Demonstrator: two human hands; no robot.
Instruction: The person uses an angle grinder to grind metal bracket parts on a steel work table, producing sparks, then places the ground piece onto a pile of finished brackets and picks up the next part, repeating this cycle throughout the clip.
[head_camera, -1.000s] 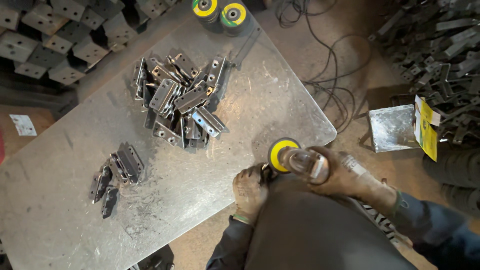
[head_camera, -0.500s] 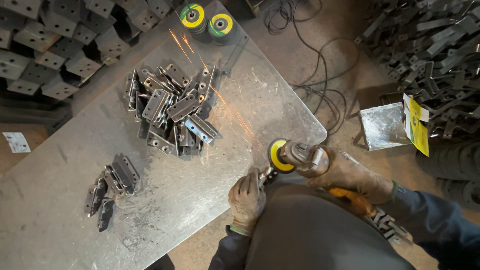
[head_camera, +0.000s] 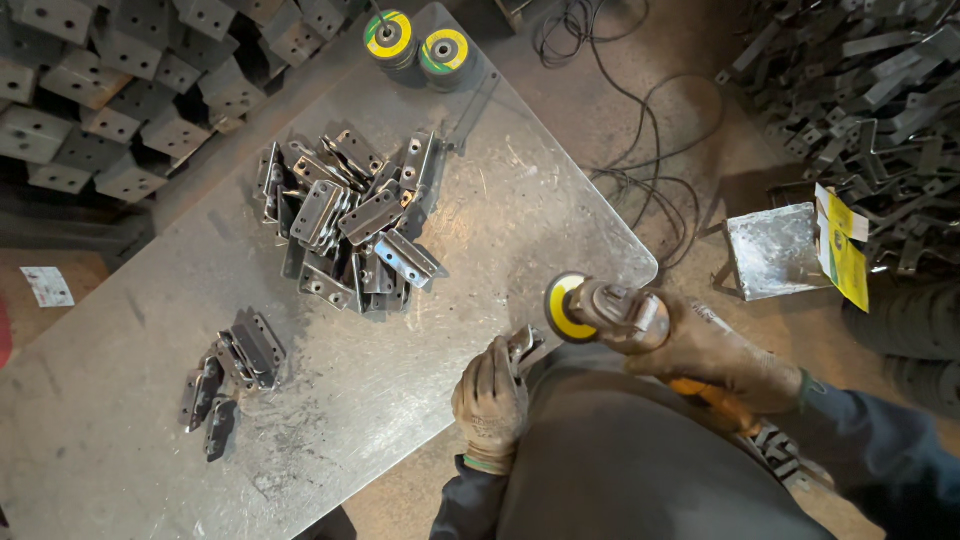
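My gloved right hand (head_camera: 725, 355) grips an angle grinder (head_camera: 610, 310) with a yellow-centred disc, held just off the near right edge of the steel table (head_camera: 330, 420). My gloved left hand (head_camera: 490, 400) is closed on a small metal bracket (head_camera: 522, 345) at the table's near edge, right beside the disc. No sparks show now. A big heap of grey metal brackets (head_camera: 345, 225) lies in the middle of the table. A smaller group of brackets (head_camera: 230, 370) lies at the left.
Two spare grinding discs (head_camera: 420, 45) stand at the table's far corner. Stacked metal parts (head_camera: 110, 90) fill the far left. Cables (head_camera: 640, 130) trail on the floor. A steel plate (head_camera: 775, 250) with a yellow pack sits at right, beside more metal pieces (head_camera: 870, 90).
Sparks flew over the table half a second ago and have stopped. The grinder disc has lifted slightly off the bracket; both hands stay at the near edge.
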